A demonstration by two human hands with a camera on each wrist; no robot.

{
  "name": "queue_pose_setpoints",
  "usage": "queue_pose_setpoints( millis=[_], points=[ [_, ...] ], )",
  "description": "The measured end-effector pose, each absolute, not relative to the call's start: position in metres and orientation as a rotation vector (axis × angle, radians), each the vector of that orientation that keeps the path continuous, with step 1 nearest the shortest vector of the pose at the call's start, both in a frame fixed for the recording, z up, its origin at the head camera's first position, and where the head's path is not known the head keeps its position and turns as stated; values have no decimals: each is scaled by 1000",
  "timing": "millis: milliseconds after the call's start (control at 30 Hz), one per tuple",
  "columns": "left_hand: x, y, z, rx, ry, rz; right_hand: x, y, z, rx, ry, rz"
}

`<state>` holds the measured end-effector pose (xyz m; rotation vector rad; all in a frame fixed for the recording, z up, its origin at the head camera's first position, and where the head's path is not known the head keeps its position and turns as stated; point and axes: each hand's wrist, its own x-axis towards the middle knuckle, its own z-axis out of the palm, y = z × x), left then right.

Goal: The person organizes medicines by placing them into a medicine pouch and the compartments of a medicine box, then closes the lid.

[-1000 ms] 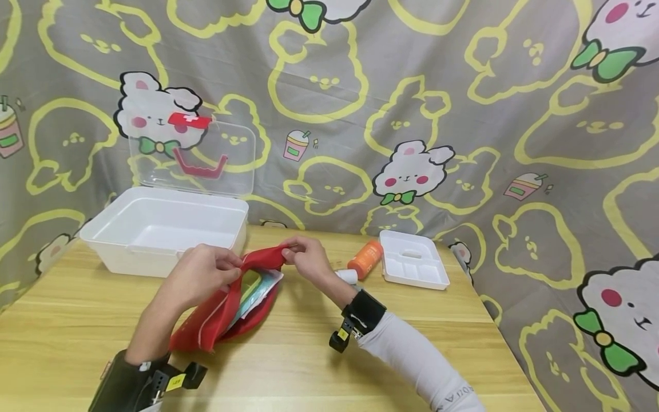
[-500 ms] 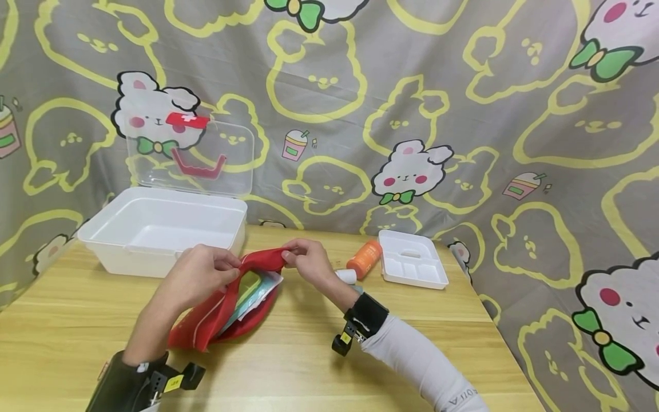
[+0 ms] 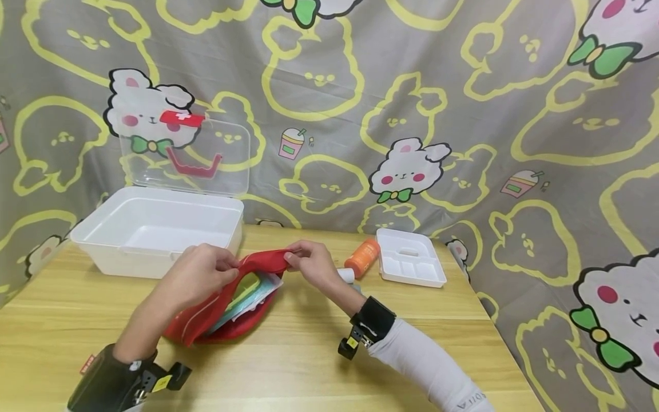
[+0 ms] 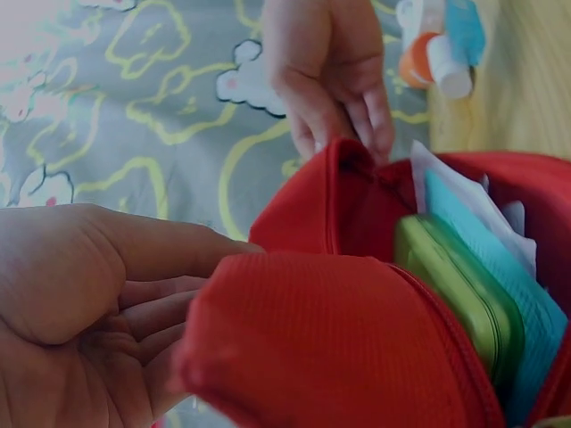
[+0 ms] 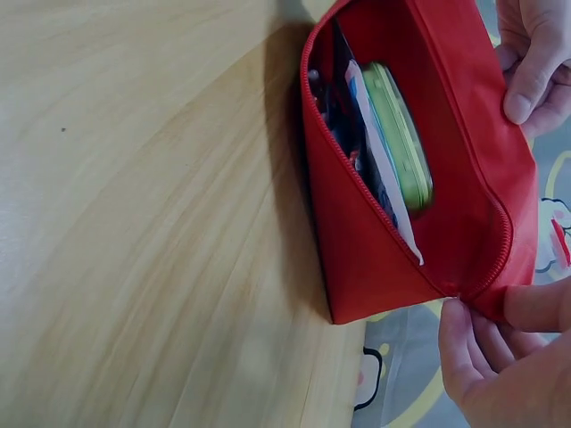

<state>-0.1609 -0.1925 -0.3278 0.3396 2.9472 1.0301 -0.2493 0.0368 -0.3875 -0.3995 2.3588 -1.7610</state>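
A red zippered pouch (image 3: pixel 206 320) stands on the table with its mouth spread wide. My left hand (image 3: pixel 198 274) pinches the pouch's far edge on the left side, thumb on one face and fingers behind. At the zipper's right end, my right hand (image 3: pixel 314 263) pinches the red fabric between thumb and fingers. Inside sit a green case (image 4: pixel 459 294), a light-blue packet (image 4: pixel 500 267) and a white packet (image 5: pixel 384 160). Darker items beside them, in the right wrist view, are too unclear to name.
A white box (image 3: pixel 159 229) with its clear lid (image 3: pixel 185 154) raised stands at the back left. Right of the pouch are an orange bottle (image 3: pixel 362 257), a small white cylinder (image 3: pixel 346 276) and a white compartment tray (image 3: pixel 412 257). A patterned curtain (image 3: pixel 319 114) hangs behind the table.
Both hands keep their hold on the pouch. Its near left corner has shifted slightly left, and its mouth gapes a little wider, showing more of the contents. The head view has turned slightly.
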Motion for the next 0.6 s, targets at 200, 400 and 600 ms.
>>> queue_pose_setpoints(
  millis=[200,400,600],
  points=[
    [-159,-193,-327,451,3026,883,-243,43,-386,-368,2440,-1720],
    [-153,-193,-331,529,3081,799,-236,51,-385,-356,2485,-1700],
    [-145,-191,-332,558,3083,790,-235,61,-383,-336,2521,-1713]
  ],
)
